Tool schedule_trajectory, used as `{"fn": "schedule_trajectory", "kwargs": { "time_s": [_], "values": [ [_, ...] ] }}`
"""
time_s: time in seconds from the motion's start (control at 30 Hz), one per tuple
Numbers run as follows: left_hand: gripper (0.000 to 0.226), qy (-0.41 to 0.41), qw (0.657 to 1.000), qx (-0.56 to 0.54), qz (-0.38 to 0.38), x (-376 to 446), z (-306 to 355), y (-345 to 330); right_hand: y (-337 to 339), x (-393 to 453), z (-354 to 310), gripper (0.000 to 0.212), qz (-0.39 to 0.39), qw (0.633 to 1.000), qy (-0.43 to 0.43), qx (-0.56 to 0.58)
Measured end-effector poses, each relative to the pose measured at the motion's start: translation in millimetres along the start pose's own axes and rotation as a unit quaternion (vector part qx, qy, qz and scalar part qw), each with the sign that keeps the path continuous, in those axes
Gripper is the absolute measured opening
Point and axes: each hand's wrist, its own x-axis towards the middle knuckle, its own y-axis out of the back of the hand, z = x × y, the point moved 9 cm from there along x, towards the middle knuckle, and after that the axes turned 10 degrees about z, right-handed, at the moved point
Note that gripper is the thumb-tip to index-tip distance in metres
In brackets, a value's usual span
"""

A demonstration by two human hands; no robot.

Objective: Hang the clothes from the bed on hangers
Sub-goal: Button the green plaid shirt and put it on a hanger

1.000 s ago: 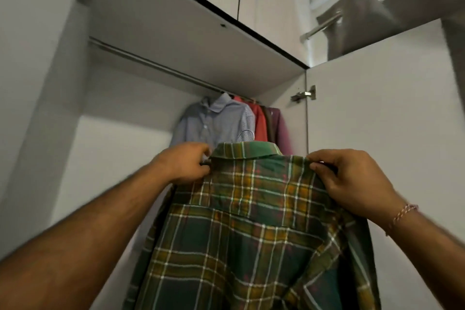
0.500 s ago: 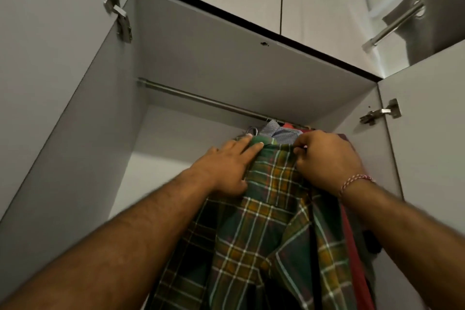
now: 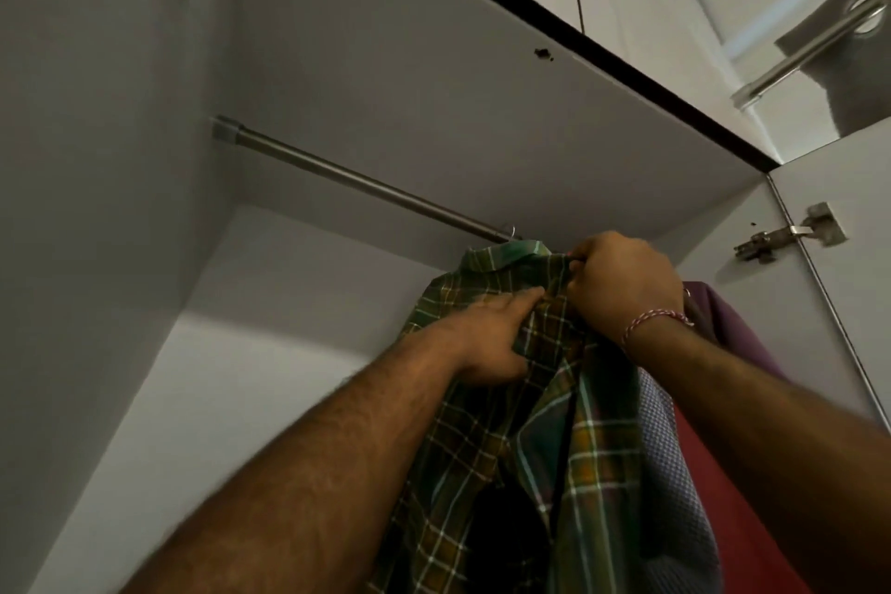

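So the hook point(image 3: 514, 232) can seat on the rail point(image 3: 366, 182), the right hand point(image 3: 622, 285) grips the shirt point(image 3: 501, 400) collar while the left hand point(image 3: 487, 338) presses flat, steadying it

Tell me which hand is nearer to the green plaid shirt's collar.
Right. The right hand grips the green plaid shirt right beside its collar; the left hand rests lower, its fingers on the shirt's front.

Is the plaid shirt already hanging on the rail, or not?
Cannot tell for sure. A hanger hook shows at the rail above the plaid shirt, but both hands, left and right, are on it.
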Motion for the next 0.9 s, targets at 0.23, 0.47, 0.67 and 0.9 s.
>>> {"fn": "schedule_trajectory", "kwargs": {
  "time_s": [0.23,0.47,0.67,0.9],
  "values": [
    [0.104,-0.004,0.999,0.041,-0.001,33.1,-28.2,-13.2,-42.1,21.5,-11.3,0.010,0.017,1.000,-0.013,-0.011],
    [0.098,-0.024,0.994,0.086,0.065,32.7,-36.1,-1.9,-64.5,37.5,-17.9,0.009,0.059,0.998,-0.031,-0.018],
    [0.095,-0.028,0.992,0.110,0.062,27.6,-46.0,-1.7,-91.8,56.4,-24.4,0.011,0.013,0.999,-0.020,-0.039],
    [0.086,-0.033,0.988,0.119,0.097,19.3,-45.9,3.2,-98.5,69.8,-2.6,0.025,-0.074,0.996,-0.014,-0.042]
  ]
}}
